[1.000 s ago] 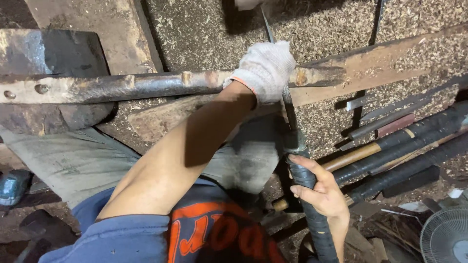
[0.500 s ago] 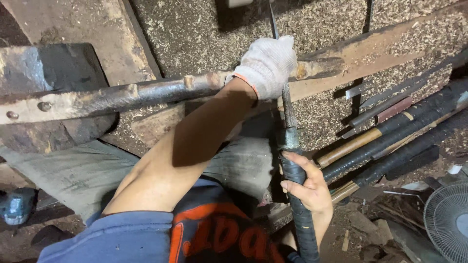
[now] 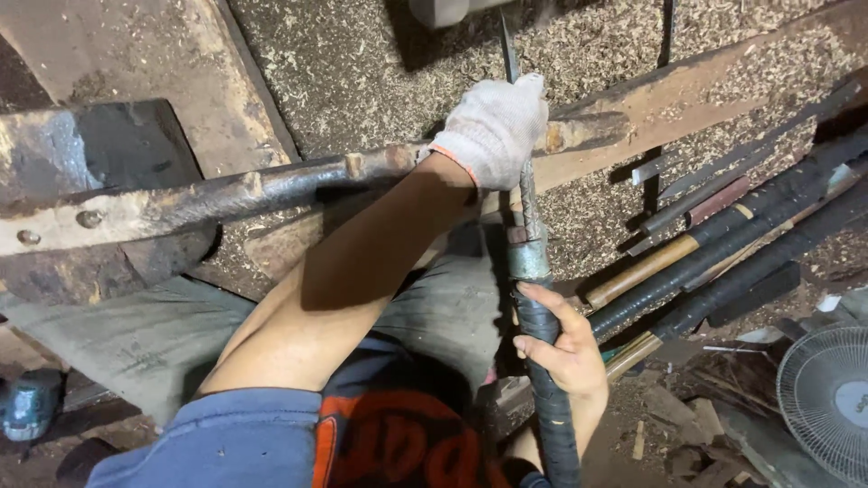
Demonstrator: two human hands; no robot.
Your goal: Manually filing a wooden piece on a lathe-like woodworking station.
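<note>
Mid-shaving step: gloved left hand clamped the long wooden pole across the upper frame while bare right hand wrapped the wrapped-handle blade tool (center), needing a steady, controlled push next.

I see a long tool standing nearly upright between my two hands: a thin metal blade at the top, a grey metal collar at mid-length, and a black wrapped handle below. Under my left hand a dark, rough wooden pole lies crosswise, its lighter, bare end running up past my right hand.
</note>
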